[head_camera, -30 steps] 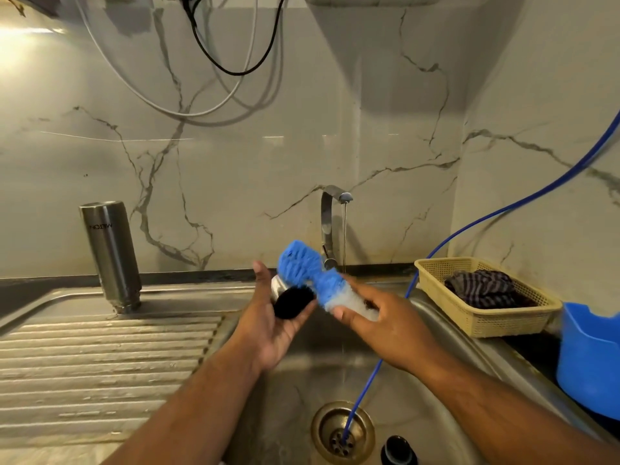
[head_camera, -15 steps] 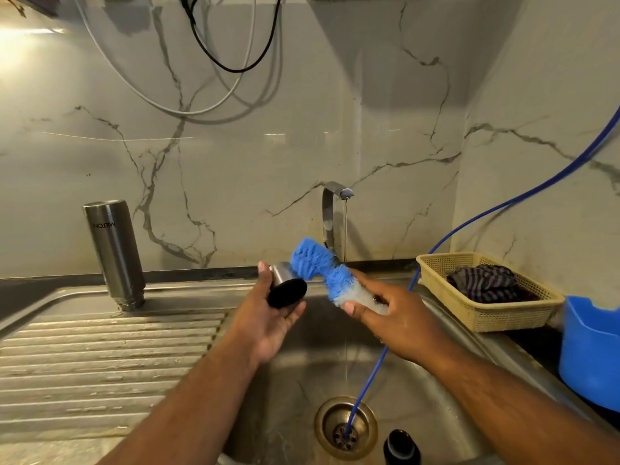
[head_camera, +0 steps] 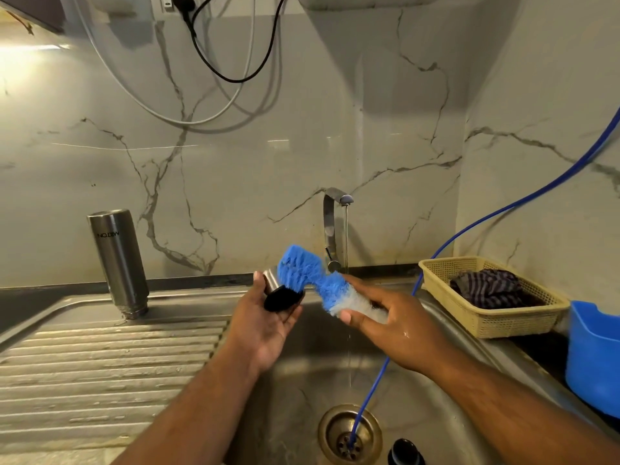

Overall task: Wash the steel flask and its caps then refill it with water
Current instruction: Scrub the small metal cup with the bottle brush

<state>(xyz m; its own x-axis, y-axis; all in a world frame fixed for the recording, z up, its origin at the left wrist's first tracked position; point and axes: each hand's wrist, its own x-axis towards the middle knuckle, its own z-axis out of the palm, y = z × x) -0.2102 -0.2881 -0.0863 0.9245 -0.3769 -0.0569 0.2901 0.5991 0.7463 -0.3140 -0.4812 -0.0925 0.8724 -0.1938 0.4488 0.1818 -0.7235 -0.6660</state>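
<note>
The steel cap (head_camera: 283,298) is partly hidden behind the blue brush (head_camera: 300,265). A second black cap (head_camera: 404,453) is cut off at the 6 o'clock edge. The left hand (head_camera: 265,327) grasps the steel cap. The right hand (head_camera: 399,330), at its 3 o'clock, grips the blue brush. The flask (head_camera: 119,260) stands inverted at 9 o'clock. The basket (head_camera: 503,322) holds a striped cloth (head_camera: 486,286).

A home kitchen, this was: steel sink (head_camera: 436,414), ribbed drainboard (head_camera: 100,370) on the left, tap (head_camera: 330,223) running against the far marble-veined wall (head_camera: 369,129), plastic basket (head_camera: 486,325) with a cloth (head_camera: 486,286) on the right.
</note>
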